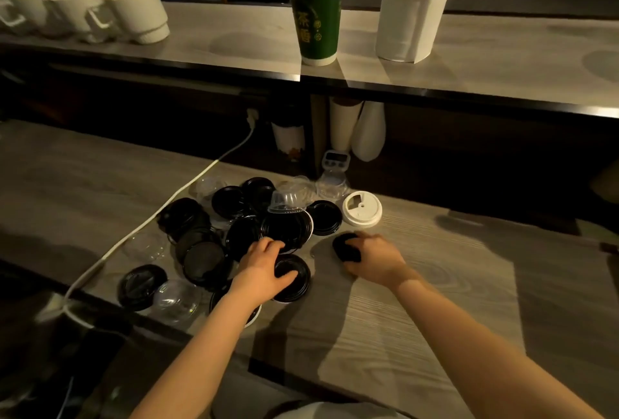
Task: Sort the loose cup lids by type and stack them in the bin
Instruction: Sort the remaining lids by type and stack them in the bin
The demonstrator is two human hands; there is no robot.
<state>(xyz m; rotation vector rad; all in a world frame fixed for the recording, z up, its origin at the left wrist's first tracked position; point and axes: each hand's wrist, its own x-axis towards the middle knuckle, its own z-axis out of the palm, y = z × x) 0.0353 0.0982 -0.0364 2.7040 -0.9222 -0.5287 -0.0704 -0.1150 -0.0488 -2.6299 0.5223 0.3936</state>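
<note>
Left hand [263,264], fingers curled on a black lid [296,279] at the pile's edge. Right hand [376,259] fingers grip a second black lid [345,246], set apart on the counter [435,284], likely gathering blacks together. No bin in view.

Open counter [442,288] at right, black lids [231,201] and cable [135,230] crowding left

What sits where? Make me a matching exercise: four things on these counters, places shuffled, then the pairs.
1 white lid
2 green cup
3 paper roll
4 timer

a upper counter, rightmost thing
b lower counter, right of the black lids
c upper counter, between mugs and roll
d lower counter, back edge

Pairs: 1-b, 2-c, 3-a, 4-d
</note>
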